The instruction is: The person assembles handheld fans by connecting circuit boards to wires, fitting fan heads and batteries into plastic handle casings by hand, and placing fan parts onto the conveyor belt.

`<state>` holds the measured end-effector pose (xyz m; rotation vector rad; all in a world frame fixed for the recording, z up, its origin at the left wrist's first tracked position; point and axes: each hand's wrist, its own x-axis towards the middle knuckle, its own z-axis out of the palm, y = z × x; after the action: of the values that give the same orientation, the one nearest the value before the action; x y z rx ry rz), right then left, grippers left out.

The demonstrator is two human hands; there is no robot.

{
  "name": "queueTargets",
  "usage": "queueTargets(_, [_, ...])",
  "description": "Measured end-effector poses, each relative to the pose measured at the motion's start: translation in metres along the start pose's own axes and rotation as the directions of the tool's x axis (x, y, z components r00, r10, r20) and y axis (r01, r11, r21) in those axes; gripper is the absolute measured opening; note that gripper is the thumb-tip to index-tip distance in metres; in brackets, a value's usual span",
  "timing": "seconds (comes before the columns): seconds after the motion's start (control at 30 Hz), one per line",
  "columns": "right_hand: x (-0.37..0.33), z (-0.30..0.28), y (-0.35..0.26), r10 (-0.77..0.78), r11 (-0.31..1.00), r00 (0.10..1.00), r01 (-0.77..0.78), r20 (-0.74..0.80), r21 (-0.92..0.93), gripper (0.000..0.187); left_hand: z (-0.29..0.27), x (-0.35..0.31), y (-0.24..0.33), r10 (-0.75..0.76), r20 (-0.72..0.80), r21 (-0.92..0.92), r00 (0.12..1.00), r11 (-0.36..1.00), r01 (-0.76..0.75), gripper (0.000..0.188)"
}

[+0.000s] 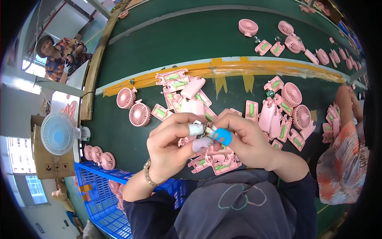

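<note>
My left hand [169,137] and my right hand [250,141] meet in front of me, their thumbs and forefingers pinched together. A small pale part [208,130] with dark bits shows between the fingertips; its kind is mostly hidden. White and lilac covers wrap fingers of the left hand, and a blue one wraps the right thumb. Just below the hands lie pink plastic half-shells [223,164] with green pieces inside. Beyond them is a pile of similar pink handle shells [193,87], partly hidden by my fingers.
Pink round fan heads [139,114] lie on the green worktop, left of the pile. More shells [270,119] are heaped at right, beside another person's arm [344,105]. A blue plastic crate [104,211] stands at lower left, near a white fan [58,133]. A taped ledge [234,65] crosses behind.
</note>
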<state>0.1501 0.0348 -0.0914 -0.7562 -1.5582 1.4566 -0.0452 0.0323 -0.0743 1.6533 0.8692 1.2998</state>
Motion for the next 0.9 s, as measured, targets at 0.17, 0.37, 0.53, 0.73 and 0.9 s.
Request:
queueTargets(0.17, [-0.003,-0.001,-0.012,0.104,0.978,0.994,-0.108,0.034,0.176,0.015,0.002,-0.002,0.002,-0.007,0.028,0.026,1.000,1.000,0.006,0.027])
queueTargets(0.37, [0.000,-0.007,-0.012,0.064,0.994,0.998,-0.066,0.022,0.092,0.014,0.002,0.004,-0.001,0.099,0.048,0.087,0.994,0.991,-0.103,0.033])
queueTargets(0.53, [0.010,-0.003,-0.010,-0.516,0.621,0.856,0.395,0.025,-0.677,0.026,0.001,-0.002,0.006,-0.019,0.010,0.109,1.000,0.994,0.017,0.035])
queueTargets(0.73, [0.012,0.005,-0.011,-0.628,0.195,0.755,0.386,0.187,-0.902,0.020,-0.002,-0.005,0.004,-0.073,-0.049,0.098,0.996,0.992,0.078,0.034])
queueTargets(0.9, [0.014,0.007,-0.009,-0.647,0.124,0.727,0.399,0.231,-0.909,0.025,-0.008,0.004,0.011,0.152,0.090,0.398,0.984,0.900,-0.176,0.034])
